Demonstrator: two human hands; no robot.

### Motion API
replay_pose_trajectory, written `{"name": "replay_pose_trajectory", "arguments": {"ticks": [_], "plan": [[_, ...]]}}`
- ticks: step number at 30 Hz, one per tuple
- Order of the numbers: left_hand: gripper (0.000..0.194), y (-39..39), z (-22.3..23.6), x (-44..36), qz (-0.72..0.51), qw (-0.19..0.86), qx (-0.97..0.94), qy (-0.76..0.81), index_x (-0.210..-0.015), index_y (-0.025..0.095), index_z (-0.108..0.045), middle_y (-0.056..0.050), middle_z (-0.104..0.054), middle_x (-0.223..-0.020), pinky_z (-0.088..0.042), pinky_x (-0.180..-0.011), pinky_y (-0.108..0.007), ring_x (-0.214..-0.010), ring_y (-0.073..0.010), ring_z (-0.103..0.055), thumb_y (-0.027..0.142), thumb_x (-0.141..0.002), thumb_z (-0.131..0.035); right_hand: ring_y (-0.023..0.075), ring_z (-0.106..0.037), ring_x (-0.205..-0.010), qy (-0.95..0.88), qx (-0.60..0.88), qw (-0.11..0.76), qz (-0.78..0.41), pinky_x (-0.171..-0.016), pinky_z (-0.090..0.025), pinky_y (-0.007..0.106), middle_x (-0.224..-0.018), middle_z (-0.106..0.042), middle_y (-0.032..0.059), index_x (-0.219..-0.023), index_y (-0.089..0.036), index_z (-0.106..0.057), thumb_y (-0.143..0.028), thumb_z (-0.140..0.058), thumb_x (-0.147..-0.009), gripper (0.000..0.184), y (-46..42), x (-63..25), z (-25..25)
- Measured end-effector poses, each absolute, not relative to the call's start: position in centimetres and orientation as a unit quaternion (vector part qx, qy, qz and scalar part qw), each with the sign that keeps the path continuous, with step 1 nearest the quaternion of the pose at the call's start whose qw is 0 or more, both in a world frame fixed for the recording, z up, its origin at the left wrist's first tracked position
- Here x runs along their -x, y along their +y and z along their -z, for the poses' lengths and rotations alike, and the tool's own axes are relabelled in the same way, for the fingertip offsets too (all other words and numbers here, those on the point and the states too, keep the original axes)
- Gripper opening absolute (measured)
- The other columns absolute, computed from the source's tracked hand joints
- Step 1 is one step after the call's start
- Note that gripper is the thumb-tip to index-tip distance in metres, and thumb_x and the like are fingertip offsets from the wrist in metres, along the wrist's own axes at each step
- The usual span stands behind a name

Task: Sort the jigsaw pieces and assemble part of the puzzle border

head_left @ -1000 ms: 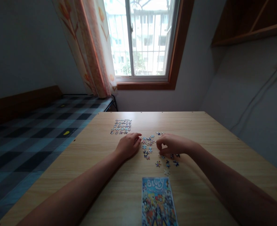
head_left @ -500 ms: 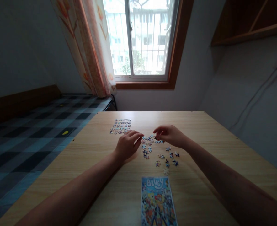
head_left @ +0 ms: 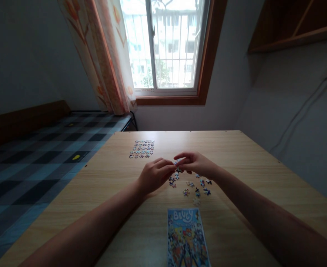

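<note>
My left hand [head_left: 157, 173] and my right hand [head_left: 196, 165] meet fingertip to fingertip over the loose jigsaw puzzle pieces [head_left: 190, 184]. A small dark puzzle piece is pinched where the fingers come together, mostly hidden by them. Both hands are closed, thumb against fingers. Part of the loose pile lies underneath and is covered by the hands. Beyond my left hand, several more puzzle pieces are laid out in short rows [head_left: 142, 149]. Closer to me lies a colourful picture sheet [head_left: 187, 237] with "BLUEY" printed at its top.
Everything lies on a light wooden table [head_left: 235, 207]. A bed with a checked cover [head_left: 54, 148] stands along the left side. At the back are a window [head_left: 174, 52] and a flowered curtain [head_left: 102, 55]. A cable [head_left: 299, 111] hangs on the right wall.
My right hand has moved left with the dark puzzle piece, and my left hand has shifted slightly right. Their fingertips, apart before, now meet, with the left fingers closed.
</note>
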State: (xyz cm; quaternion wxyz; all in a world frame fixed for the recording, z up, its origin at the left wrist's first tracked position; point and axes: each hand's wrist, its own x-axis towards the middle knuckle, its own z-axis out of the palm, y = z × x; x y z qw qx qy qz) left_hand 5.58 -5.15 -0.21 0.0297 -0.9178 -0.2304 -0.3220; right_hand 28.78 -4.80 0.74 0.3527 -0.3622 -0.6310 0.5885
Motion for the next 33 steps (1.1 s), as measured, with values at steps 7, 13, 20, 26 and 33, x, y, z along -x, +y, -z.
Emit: {"name": "replay_pose_trajectory", "arguments": {"ticks": [7,13,20,26,33], "plan": [[0.013,-5.6,-0.2,-6.0,0.372,0.093,0.911,-0.151,-0.106,0.021,-0.066,-0.002,-0.071,-0.101,-0.055,-0.073,-0.025,-0.085,-0.0120,-0.063,0.023,-0.098,-0.057,0.0107,-0.053,-0.056,-0.661,0.337,0.341,-0.578,-0.049,-0.040,0.023,-0.081,-0.073,0.0029,-0.103,-0.021,-0.069,-0.028,-0.074,-0.079,0.025,-5.1,-28.1,0.1],[0.013,-5.4,-0.5,-5.6,0.352,0.134,0.904,-0.201,-0.097,0.021,-0.068,-0.001,-0.071,-0.096,-0.052,-0.072,-0.026,-0.081,-0.0124,-0.062,0.023,-0.098,-0.055,0.0177,-0.065,-0.076,-0.711,0.393,0.414,-0.409,-0.062,-0.050,0.029,-0.093,-0.074,0.0071,-0.105,-0.020,-0.071,-0.031,-0.068,-0.080,0.027,-4.1,-29.3,-0.3],[0.022,-4.0,-0.4,-4.8,0.239,0.170,0.870,-0.396,-0.085,0.020,-0.070,-0.003,-0.070,-0.092,-0.046,-0.065,-0.027,-0.083,-0.0170,-0.062,0.023,-0.097,-0.052,0.0217,-0.068,-0.079,-0.637,0.540,0.533,-0.141,-0.073,-0.051,0.034,-0.089,-0.075,0.0069,-0.090,-0.019,-0.075,-0.030,-0.057,-0.080,0.023,-1.0,-35.0,1.8],[0.021,-4.0,-1.6,-4.8,0.079,0.144,0.821,-0.546,-0.089,0.016,-0.069,-0.009,-0.068,-0.092,-0.046,-0.063,-0.029,-0.082,-0.0222,-0.064,0.018,-0.092,-0.048,0.0223,-0.067,-0.075,-0.622,0.596,0.504,-0.065,-0.077,-0.051,0.035,-0.087,-0.076,0.0054,-0.087,-0.020,-0.076,-0.030,-0.055,-0.077,0.025,-0.5,-37.2,4.0],[0.025,-5.3,-2.6,-5.5,-0.021,0.102,0.801,-0.589,-0.092,0.009,-0.070,-0.017,-0.069,-0.092,-0.052,-0.067,-0.037,-0.083,-0.0293,-0.069,0.014,-0.092,-0.046,0.0195,-0.063,-0.065,-0.638,0.591,0.485,-0.099,-0.068,-0.049,0.032,-0.086,-0.075,0.0041,-0.086,-0.021,-0.076,-0.032,-0.054,-0.077,0.026,-0.4,-37.3,4.5]]}}
